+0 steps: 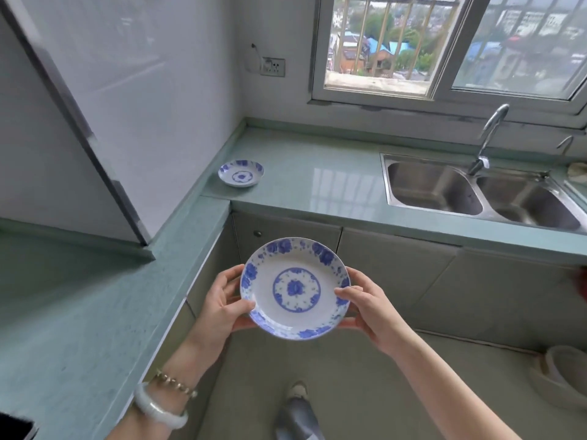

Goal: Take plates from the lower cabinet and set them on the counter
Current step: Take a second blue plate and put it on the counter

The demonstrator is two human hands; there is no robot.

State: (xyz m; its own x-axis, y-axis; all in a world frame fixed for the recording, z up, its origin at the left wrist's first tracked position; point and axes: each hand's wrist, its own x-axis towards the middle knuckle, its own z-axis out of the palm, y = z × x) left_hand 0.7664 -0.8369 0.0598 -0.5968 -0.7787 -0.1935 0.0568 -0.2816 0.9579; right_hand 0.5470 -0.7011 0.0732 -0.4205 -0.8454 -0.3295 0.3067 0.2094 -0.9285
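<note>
A white plate with blue flowers [295, 289] is held in the air in front of the lower cabinets, below counter height. My left hand [222, 304] grips its left rim and my right hand [371, 308] grips its right rim, thumbs on top. A second, matching plate [240, 173] rests on the pale green counter [301, 173] near the inner corner. The lower cabinet doors [286, 233] behind the held plate look closed.
A double steel sink [476, 192] with a tap [489, 134] lies at the right of the counter. A tall white panel [79, 122] stands on the left counter run. A basin [562, 373] sits on the floor at right. My foot [297, 404] is below.
</note>
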